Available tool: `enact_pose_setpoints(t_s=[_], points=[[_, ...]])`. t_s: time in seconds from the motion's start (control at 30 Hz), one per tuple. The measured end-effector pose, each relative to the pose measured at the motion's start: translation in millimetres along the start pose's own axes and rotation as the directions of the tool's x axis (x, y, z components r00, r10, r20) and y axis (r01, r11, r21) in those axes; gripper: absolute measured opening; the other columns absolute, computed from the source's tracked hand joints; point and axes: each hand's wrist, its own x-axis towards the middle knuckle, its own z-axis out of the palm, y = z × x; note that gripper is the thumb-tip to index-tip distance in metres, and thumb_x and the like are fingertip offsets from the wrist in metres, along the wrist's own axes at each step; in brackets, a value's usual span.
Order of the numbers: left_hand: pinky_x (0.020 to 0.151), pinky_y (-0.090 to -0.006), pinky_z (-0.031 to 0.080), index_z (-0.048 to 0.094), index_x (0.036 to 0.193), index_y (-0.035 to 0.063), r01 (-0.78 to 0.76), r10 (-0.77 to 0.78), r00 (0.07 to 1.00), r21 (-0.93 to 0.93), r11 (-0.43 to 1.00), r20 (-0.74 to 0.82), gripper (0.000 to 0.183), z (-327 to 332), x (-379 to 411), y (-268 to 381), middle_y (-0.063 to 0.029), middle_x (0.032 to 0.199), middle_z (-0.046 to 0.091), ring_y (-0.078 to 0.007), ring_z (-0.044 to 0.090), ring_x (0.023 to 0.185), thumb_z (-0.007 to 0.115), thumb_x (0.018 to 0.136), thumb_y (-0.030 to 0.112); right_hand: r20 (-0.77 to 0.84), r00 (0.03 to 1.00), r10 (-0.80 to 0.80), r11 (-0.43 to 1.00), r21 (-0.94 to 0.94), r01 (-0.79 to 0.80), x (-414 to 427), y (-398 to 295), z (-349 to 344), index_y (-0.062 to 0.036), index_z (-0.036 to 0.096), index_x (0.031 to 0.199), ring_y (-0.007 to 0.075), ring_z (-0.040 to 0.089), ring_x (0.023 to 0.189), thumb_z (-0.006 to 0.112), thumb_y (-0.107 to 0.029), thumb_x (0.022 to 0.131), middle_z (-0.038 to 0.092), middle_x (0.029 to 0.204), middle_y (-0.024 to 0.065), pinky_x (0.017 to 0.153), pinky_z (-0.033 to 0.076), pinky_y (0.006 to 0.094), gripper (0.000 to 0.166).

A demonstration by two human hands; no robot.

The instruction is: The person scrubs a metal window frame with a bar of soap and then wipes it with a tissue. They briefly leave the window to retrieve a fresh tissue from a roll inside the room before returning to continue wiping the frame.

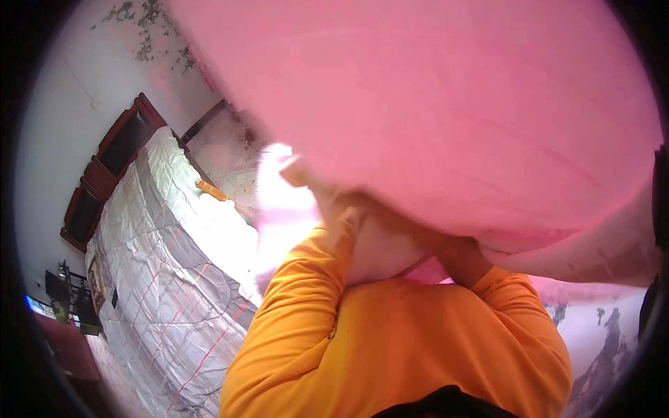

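A large pink cloth [418, 104] fills the upper middle and right, raised close before me, with a paler face showing along its lower edge. My left hand [300, 172], blurred and brightly lit, is at the cloth's lower left edge; its grip is unclear. From the right orange sleeve my forearm reaches leftward beneath the cloth, and my right hand [358, 204] is blurred near the left wrist, its fingers partly hidden. Pale and pink fabric [387, 251] hangs between my forearms and touches my orange top.
To the left stands a bed with a dark wooden headboard [107, 175] and a rumpled grey and white checked cover [172, 287]. A straw-coloured bundle, perhaps a hand broom [211, 190], lies at its edge. Dark furniture [83, 308] stands at the far lower left.
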Motion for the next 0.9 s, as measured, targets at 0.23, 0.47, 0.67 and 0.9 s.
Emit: enact_pose_setpoints(t_s=[0.23,0.47,0.67,0.9], points=[[0.08,-0.0402,0.05,0.047,0.135,0.0021,0.219,-0.094,0.745,-0.11,0.97,0.66,0.063,9.4,-2.1,-108.0,-0.0157,0.1,0.067,-0.0282,0.065,0.088,0.069,0.082,0.028,-0.484,0.816,0.317,0.804,-0.319,-0.501,-36.7,110.4,-127.2,-0.0003,0.057,0.117,0.0156,0.059,0.095,0.061,-0.004,0.086,0.063,0.108,0.0076,0.079,0.048,0.0278,0.032],[0.08,-0.0342,0.052,0.057,0.125,0.0011,0.373,-0.307,0.761,0.002,0.928,0.572,0.045,-102.9,17.6,-242.9,-0.0144,0.097,0.069,-0.0248,0.066,0.088,0.065,0.085,0.021,-0.403,0.262,0.877,0.395,0.295,-0.87,-134.7,158.4,-155.8,-0.0013,0.066,0.105,0.013,0.061,0.087,0.069,-0.005,0.074,0.066,0.098,0.0035,0.079,0.048,0.0274,0.031],[0.078,-0.028,0.052,0.061,0.12,0.0009,0.546,-0.511,0.821,-0.093,0.832,0.255,0.035,-191.8,59.0,-327.0,-0.0075,0.09,0.067,-0.0143,0.063,0.082,0.065,0.088,0.014,-0.365,0.606,0.707,0.639,0.696,-0.327,-24.3,257.4,-187.4,-0.0002,0.055,0.126,0.017,0.056,0.107,0.071,-0.014,0.07,0.059,0.121,0.0076,0.095,0.045,0.0322,0.06],[0.077,-0.0248,0.052,0.063,0.117,-0.0001,0.631,-0.664,0.734,-0.216,0.745,-0.147,0.029,-282.5,70.8,-396.1,-0.0047,0.09,0.067,-0.0105,0.063,0.084,0.063,0.09,0.011,-0.554,0.756,0.348,0.905,-0.011,-0.425,305.6,332.2,-183.7,-0.0101,0.059,0.115,0.03,0.062,0.098,0.067,-0.001,0.075,0.062,0.103,0.0109,0.088,0.048,0.0341,0.041]])
